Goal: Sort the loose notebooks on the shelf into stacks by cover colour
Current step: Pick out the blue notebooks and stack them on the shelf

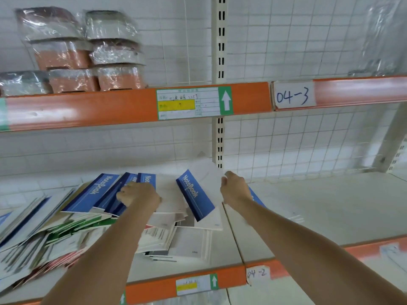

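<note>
With the right hand [234, 188] pinching the edge of a blue notebook [195, 194] tilted up between both hands, and the left hand [139, 193] curled on the heap [88, 221], lift it clear onto bare shelf [330, 208] rightward.

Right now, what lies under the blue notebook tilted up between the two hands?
The blue notebook rests on white-covered notebooks and, lower down, a grey one. The right hand holds the white cover behind it. Whatever lies directly beneath its spine is covered.

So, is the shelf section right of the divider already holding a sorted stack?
No, the right section shows only bare board beyond the right hand.
</note>
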Demonstrator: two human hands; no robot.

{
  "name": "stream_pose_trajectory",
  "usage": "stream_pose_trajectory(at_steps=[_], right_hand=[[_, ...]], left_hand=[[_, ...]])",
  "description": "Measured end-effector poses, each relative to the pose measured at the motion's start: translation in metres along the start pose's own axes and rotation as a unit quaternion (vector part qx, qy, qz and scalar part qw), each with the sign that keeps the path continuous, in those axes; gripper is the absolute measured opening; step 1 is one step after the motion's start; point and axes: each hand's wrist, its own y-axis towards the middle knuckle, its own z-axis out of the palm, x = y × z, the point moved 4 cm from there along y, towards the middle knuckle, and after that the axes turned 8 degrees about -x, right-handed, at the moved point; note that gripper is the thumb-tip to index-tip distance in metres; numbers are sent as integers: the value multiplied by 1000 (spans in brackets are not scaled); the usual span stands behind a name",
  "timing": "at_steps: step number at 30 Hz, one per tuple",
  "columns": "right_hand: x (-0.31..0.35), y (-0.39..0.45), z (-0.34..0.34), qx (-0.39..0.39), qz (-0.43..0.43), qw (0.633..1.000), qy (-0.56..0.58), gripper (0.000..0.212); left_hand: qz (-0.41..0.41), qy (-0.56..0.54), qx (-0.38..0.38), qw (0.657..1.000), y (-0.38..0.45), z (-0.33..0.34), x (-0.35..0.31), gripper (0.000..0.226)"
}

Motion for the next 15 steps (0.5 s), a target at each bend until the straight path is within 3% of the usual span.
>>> stream_pose_trajectory(at_steps=[5,7,10,15], right_hand=[[-54,-1,-32,-10,11,1000,-13,22],[-77,-1,-46,-7,28,999,-15,22],[-114,1,-63,-12,69,997,-13,25],[-162,8,-81,-43,129,991,3,25]], left_hand=[[-53,-86,17,995,21,15,8,104],[-56,-154,0,986,20,13,3,86],[-61,-270,-54,960,5,2,-12,39],[-84,-383,-87,916,-11,3,-29,33]])
